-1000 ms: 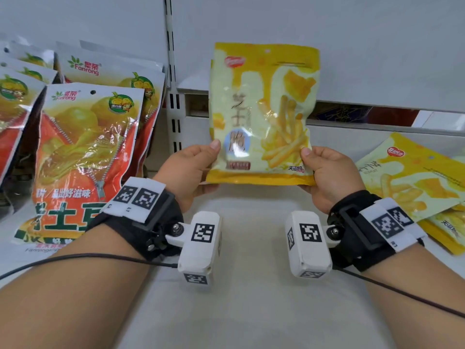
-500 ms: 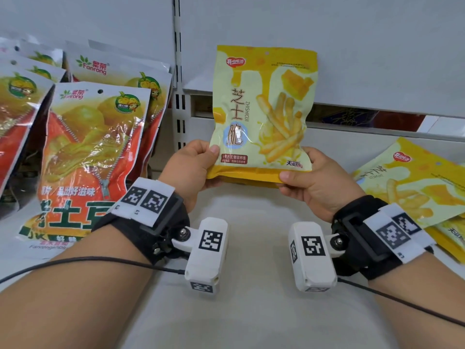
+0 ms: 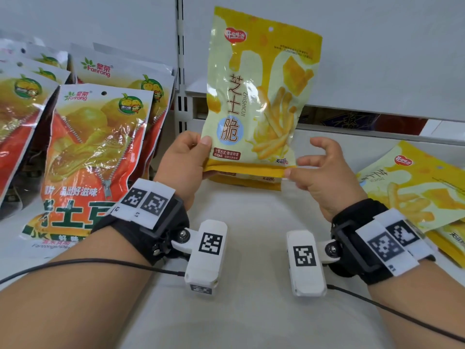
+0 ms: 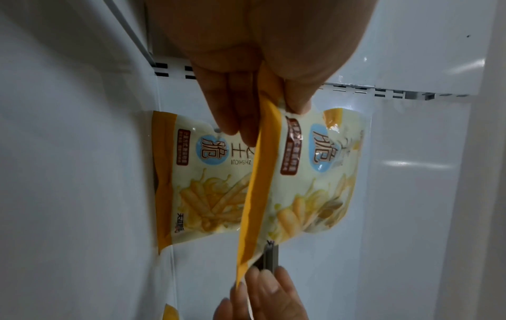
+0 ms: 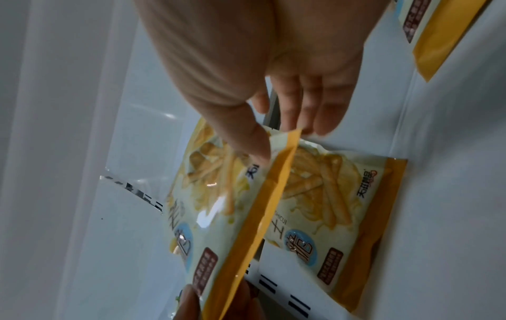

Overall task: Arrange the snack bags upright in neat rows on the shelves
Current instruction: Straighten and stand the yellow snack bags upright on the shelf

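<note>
while left hand [image 3: 183, 162] pinches yellow snack bag [image 3: 259, 96] upright, right hand [image 3: 319, 172] loose, white shelf [image 3: 251, 248], white back panel [image 3: 377, 46]

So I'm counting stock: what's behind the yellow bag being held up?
Behind the held bag, a second identical yellow bag leans against the white back panel. Its upper part is hidden; whether more bags are behind it can't be seen.

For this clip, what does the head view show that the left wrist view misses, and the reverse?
Only head: the orange bags upright at left, fallen yellow bags at right, and the held bag's top edge. Only left wrist: the front of a second yellow bag behind it. Both: the held yellow bag, left hand pinching its bottom corner, right hand at the other.
</note>
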The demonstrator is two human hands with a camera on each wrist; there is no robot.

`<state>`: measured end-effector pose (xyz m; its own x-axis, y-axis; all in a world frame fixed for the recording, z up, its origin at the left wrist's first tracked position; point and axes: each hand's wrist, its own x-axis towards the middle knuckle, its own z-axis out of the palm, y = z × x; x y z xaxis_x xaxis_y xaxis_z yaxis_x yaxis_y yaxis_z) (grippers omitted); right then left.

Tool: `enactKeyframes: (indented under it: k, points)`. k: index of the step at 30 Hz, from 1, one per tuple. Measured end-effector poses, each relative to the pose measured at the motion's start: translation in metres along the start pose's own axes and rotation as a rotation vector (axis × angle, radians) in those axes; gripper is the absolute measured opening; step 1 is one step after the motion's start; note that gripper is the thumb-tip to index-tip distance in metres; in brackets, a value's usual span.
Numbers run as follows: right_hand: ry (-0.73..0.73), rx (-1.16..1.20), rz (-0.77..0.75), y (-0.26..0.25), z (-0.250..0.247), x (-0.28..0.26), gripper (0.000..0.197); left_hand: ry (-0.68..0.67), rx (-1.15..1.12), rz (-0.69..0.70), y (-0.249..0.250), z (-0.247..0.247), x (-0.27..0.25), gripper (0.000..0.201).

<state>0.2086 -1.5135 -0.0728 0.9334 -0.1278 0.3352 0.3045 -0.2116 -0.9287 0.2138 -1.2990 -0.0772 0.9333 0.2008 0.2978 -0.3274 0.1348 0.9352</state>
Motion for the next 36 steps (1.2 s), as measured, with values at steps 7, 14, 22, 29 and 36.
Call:
enactKeyframes:
  k: [7, 14, 22, 29, 36]
  points:
    - [-0.300, 0.144, 0.036, -0.024, 0.011, -0.019, 0.088, -0.324, -0.214, 0.041, 0.006, 0.004, -0.011, 0.016]
    - [-0.345, 0.251, -0.021, -0.030, 0.014, -0.025, 0.068, -0.345, -0.256, 0.014, 0.013, 0.009, -0.018, 0.036]
    - [-0.392, 0.399, 0.108, -0.023, 0.006, -0.019, 0.058, -0.257, -0.089, -0.107, -0.002, -0.003, -0.005, 0.025]
    - [-0.432, 0.321, 0.107, -0.015, 0.002, -0.013, 0.037, -0.299, -0.049, -0.082, -0.008, -0.005, -0.003, 0.024]
    - [-0.458, 0.258, 0.104, -0.013, 0.000, -0.011, 0.041, -0.354, -0.069, -0.086, -0.005, -0.008, -0.001, 0.027]
